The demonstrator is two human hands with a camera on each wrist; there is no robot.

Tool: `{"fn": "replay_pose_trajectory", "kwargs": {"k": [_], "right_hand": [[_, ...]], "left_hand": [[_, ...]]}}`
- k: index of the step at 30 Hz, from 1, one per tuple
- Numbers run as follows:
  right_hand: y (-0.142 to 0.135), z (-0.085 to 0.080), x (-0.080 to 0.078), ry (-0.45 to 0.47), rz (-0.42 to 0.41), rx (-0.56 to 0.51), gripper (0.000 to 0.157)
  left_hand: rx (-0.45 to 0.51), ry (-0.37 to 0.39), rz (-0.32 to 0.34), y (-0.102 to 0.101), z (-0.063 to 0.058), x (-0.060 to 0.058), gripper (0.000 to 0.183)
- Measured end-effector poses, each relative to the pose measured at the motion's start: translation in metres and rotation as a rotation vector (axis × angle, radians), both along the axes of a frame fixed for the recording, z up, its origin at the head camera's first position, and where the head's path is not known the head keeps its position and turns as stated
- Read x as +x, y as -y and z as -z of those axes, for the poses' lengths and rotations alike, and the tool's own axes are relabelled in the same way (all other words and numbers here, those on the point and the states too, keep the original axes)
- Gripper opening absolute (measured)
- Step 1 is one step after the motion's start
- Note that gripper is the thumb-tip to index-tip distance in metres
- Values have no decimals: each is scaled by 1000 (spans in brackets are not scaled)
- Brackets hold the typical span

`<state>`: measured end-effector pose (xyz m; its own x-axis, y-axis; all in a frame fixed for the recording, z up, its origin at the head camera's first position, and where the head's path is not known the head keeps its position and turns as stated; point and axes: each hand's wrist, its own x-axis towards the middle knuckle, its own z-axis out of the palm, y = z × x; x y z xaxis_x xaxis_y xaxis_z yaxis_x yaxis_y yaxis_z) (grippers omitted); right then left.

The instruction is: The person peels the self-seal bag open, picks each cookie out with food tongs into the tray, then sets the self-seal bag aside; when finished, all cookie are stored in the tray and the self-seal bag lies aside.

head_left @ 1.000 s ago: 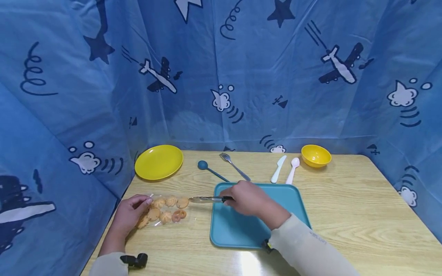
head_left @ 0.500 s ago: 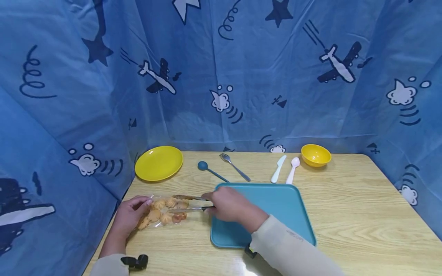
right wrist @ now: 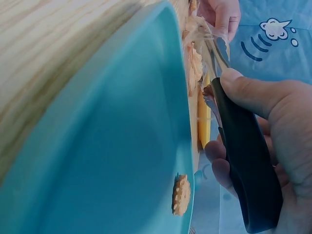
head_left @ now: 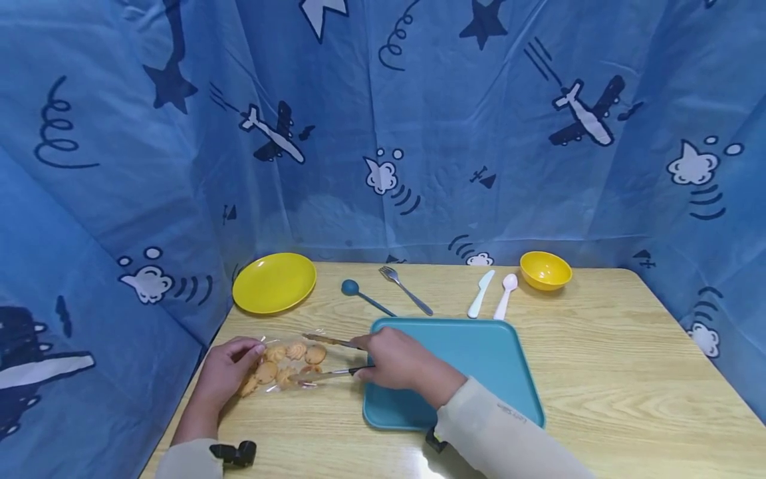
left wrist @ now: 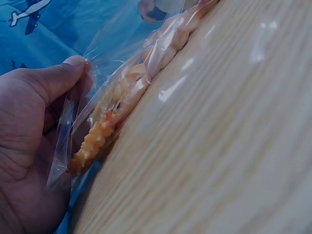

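Note:
My left hand (head_left: pixel 221 369) pinches the left edge of a clear plastic bag (left wrist: pixel 161 56) between thumb and fingers. Several biscuits (head_left: pixel 266 372), round and swirled, lie in it flat on the table. With my right hand (head_left: pixel 395 359) I grip tongs (right wrist: pixel 248 156) by their black handle. Their metal arms stand spread, one tip along the bag's far side, the other over its near right part. A teal tray (head_left: pixel 479 352) lies under my right hand and forearm. In the right wrist view one biscuit (right wrist: pixel 181 195) sits on the tray; in the head view it is hidden.
A yellow plate (head_left: pixel 275 283) stands at the back left, a yellow bowl (head_left: pixel 546 271) at the back right. Between them lie a dark teal spoon (head_left: pixel 351 287), a fork (head_left: pixel 407 291), a pale knife (head_left: pixel 481 294) and a pink spoon (head_left: pixel 506 296). A blue curtain (head_left: pixel 335 133) surrounds the table.
My right hand has moved left, taking the tongs from the bag's right edge to over the biscuits. The tong arms have spread apart. My left hand has stayed at the bag's edge.

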<state>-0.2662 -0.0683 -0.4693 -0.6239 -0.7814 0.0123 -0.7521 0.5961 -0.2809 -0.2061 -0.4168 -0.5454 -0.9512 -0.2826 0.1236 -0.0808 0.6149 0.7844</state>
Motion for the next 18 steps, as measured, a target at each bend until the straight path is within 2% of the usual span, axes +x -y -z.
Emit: {"fn": "replay_pose_trajectory", "kwargs": {"k": [4,12,18], "right_hand": [[0,2,-3,29,-11,-18,61],[-3,4,-8,88,-21,-53,63],[-9,1,-11,65,-3,-56,58]], "left_hand": [[16,-21,-2,2,0,-1,33],[112,-63,-8,-1,2,-3,33],[139,-53,12,-1,4,-3,34]]}}
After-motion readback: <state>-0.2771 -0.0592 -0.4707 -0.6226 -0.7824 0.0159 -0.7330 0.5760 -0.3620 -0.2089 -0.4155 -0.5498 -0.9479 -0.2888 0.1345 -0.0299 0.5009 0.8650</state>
